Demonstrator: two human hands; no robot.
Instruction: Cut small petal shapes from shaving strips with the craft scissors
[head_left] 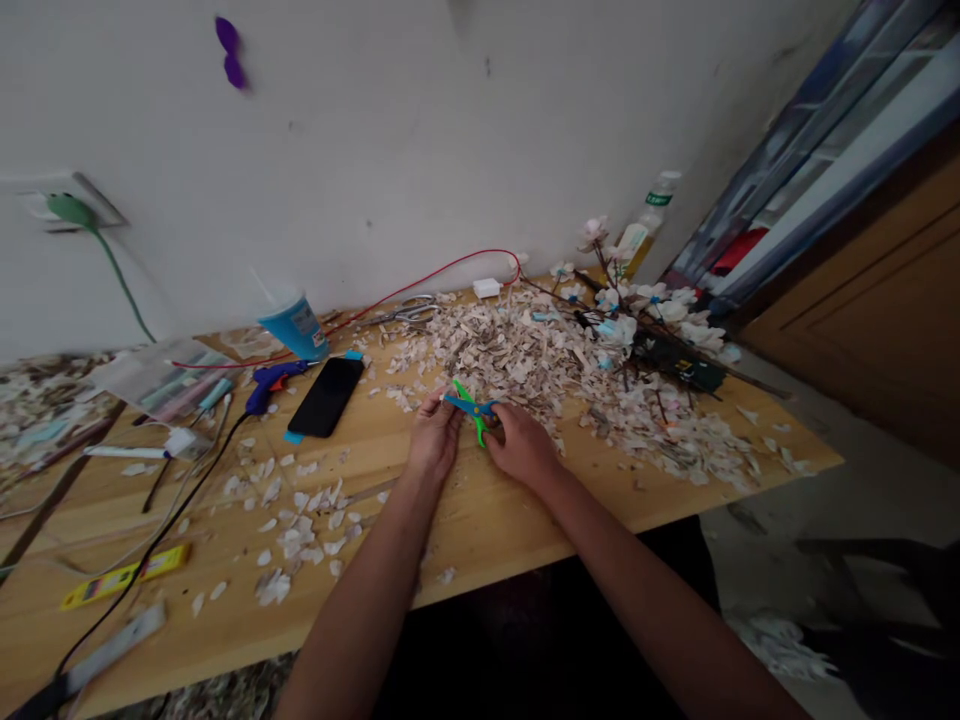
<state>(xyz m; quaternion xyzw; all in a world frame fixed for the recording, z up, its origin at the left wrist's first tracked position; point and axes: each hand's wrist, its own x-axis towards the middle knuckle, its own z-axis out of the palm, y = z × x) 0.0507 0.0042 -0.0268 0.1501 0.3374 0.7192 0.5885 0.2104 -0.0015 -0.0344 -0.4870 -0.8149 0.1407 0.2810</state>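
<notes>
My right hand (523,445) grips a pair of scissors (478,409) with one blue and one green half. Their blades are spread apart and point left toward my left hand (435,430). The left fingers are pinched together close to the blade tips; what sits between them is too small to make out. Behind both hands lies a wide heap of pale dried petals (495,345). Loose petals (300,535) are scattered on the wooden table (480,540) to the left.
Left of my hands lie a black phone (327,397), a blue glue gun (268,386) with its black cable, and a blue cup (304,328). Metal scissors (415,309) rest behind. Flower branches (660,310) and a bottle (646,225) occupy the back right. A yellow box (124,577) lies front left.
</notes>
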